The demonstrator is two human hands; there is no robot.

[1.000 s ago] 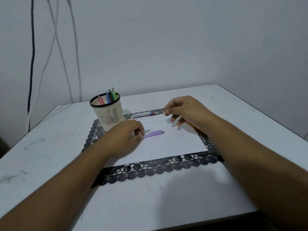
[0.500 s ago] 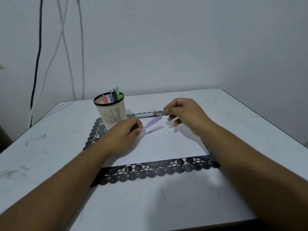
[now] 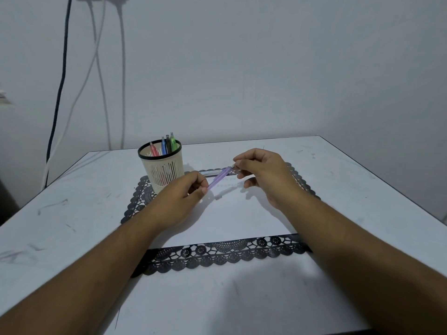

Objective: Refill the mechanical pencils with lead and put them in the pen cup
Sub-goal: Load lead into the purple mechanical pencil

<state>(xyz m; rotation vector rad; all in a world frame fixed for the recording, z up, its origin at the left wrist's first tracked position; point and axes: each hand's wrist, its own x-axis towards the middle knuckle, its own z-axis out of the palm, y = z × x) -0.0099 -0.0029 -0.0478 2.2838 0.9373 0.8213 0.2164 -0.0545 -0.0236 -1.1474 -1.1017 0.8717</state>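
A purple mechanical pencil [image 3: 219, 177] is held above the white sheet [image 3: 232, 213], tilted up to the right. My left hand [image 3: 186, 197] pinches its lower end. My right hand [image 3: 260, 170] pinches the upper end between thumb and fingertips. A cream pen cup [image 3: 162, 169] with a black rim stands at the mat's back left, holding several coloured pencils [image 3: 167, 146]. A clear lead tube [image 3: 212, 172] lies on the mat behind the purple pencil, partly hidden by it.
The sheet lies on a black lace placemat [image 3: 217, 257] on a white table [image 3: 72, 213]. The table's right edge [image 3: 387, 189] runs near the wall. Cables [image 3: 101, 68] hang down the wall at the back left.
My left hand lifted the purple pencil off the sheet and tilted it up. My right hand left the lead tube on the mat and took the pencil's upper end.
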